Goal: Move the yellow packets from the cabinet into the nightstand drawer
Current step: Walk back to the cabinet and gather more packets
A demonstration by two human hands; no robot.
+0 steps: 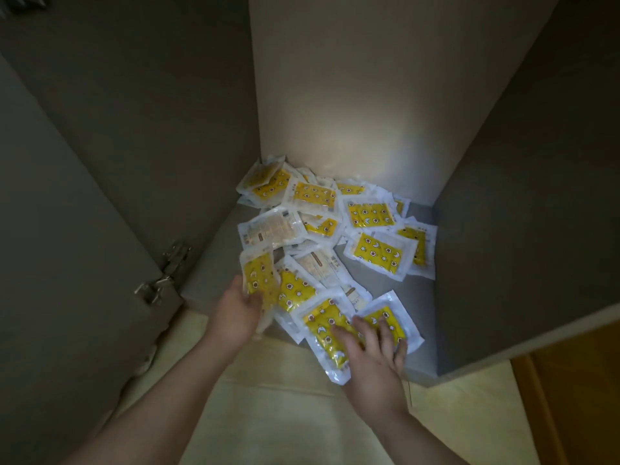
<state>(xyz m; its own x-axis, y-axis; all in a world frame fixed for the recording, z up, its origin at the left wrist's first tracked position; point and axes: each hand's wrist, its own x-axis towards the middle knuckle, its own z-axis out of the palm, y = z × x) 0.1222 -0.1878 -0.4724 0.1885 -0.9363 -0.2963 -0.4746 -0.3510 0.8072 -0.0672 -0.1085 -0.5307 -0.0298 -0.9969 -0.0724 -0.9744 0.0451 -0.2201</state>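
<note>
Several yellow packets in clear white-edged wrappers lie heaped on the grey cabinet floor [379, 283], the pile [365, 213] reaching back to the rear wall. My left hand [240, 307] grips an upright yellow packet [260, 275] at the pile's front left. My right hand [372, 347] lies with spread fingers on two front packets, one [323, 322] hanging over the cabinet's front edge and one [391, 318] just right of it. The nightstand drawer is out of view.
The cabinet's left door [67, 263] stands open with a metal hinge [164, 273] near my left wrist. The right door [536, 196] is open too. Pale floor [285, 414] lies below the cabinet, and a wooden surface [577, 397] shows at the lower right.
</note>
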